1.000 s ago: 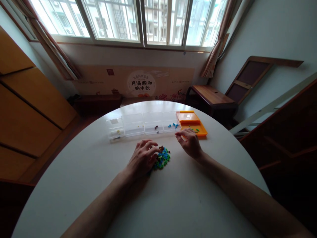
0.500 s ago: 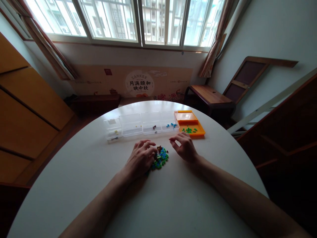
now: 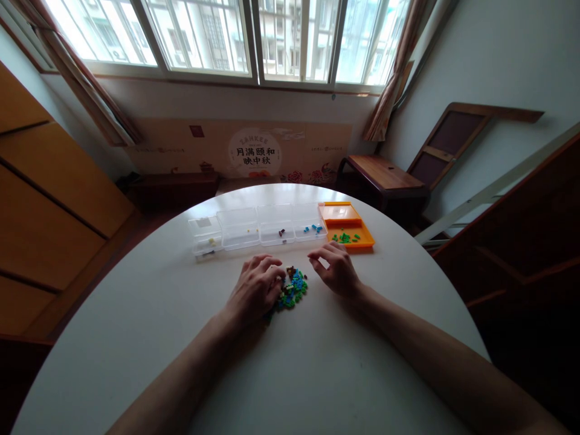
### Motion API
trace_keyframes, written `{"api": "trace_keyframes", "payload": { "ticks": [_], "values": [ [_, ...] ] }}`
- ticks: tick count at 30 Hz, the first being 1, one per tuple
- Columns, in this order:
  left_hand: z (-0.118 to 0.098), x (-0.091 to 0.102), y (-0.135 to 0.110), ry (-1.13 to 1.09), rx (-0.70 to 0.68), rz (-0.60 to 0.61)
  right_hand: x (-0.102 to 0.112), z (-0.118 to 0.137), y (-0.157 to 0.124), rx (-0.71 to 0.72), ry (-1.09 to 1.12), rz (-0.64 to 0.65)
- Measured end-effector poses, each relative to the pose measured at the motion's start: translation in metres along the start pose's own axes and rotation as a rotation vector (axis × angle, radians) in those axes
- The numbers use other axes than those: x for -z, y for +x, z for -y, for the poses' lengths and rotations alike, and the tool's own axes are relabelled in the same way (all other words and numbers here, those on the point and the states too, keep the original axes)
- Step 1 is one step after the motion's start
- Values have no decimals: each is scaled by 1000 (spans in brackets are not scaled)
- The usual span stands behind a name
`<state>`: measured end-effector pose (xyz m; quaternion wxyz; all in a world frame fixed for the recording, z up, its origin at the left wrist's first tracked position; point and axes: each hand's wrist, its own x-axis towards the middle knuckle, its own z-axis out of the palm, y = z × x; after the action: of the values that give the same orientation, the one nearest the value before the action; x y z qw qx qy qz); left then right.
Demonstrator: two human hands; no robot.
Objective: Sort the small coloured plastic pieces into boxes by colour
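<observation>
A small pile of coloured pieces (image 3: 293,289), blue, green and brown, lies in the middle of the round white table (image 3: 290,368). My left hand (image 3: 254,291) rests at the pile's left edge, its fingers curled down onto the pieces; what the fingertips hold is hidden. My right hand (image 3: 336,270) hovers just right of the pile, fingers bent, thumb and forefinger apart, nothing in them. Behind my right hand an orange tray (image 3: 336,213) holds a few green pieces (image 3: 346,238).
A row of several clear plastic boxes (image 3: 240,232) stands left of the orange tray, with a few yellow, brown and blue pieces inside. A dark wooden bench (image 3: 385,175) and a leaning wooden frame (image 3: 457,136) stand beyond the table on the right. Windows fill the far wall.
My right hand has drawn back from the orange tray to the right side of the pile. The left hand has stayed on the pile.
</observation>
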<state>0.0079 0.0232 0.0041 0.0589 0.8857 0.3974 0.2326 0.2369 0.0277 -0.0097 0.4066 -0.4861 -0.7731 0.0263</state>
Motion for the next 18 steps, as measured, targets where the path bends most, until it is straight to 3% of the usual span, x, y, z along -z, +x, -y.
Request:
{"api": "trace_keyframes", "payload": {
  "ticks": [18],
  "values": [
    [6, -3, 4, -52, -3, 14, -2, 6, -2, 60, 7, 37]
  ]
}}
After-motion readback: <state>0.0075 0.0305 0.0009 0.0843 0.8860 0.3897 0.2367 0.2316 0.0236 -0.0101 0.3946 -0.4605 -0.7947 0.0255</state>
